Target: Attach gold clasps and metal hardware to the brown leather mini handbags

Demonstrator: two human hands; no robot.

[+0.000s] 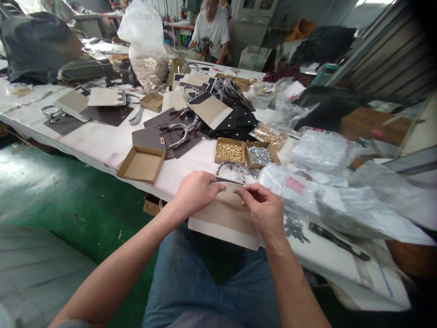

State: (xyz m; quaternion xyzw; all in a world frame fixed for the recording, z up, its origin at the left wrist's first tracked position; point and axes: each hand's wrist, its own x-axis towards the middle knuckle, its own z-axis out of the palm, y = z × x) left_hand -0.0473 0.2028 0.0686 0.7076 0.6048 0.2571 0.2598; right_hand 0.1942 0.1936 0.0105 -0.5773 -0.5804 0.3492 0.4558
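Between my hands, a beige bag panel (225, 216) hangs over the table's front edge above my lap. My left hand (196, 191) pinches its upper edge, thumb on the near face. Close by on the right, my right hand (262, 205) grips the same edge with thumb and fingers. A wrapped handle (230, 167) arches up just behind the panel. Beyond it stand a small box of gold-coloured metal bits (229, 151) and another of silver-coloured ones (260, 154). Whether my fingertips hold any small part is hidden.
A shallow cardboard box (141, 165) lies at the left front edge. Dark bag panels with wrapped handles (180, 136) are spread behind it. Plastic-wrapped bundles (293, 184) crowd the right side. A full clear bag (148, 68) stands at the back, and a person (213, 29) sits beyond the table.
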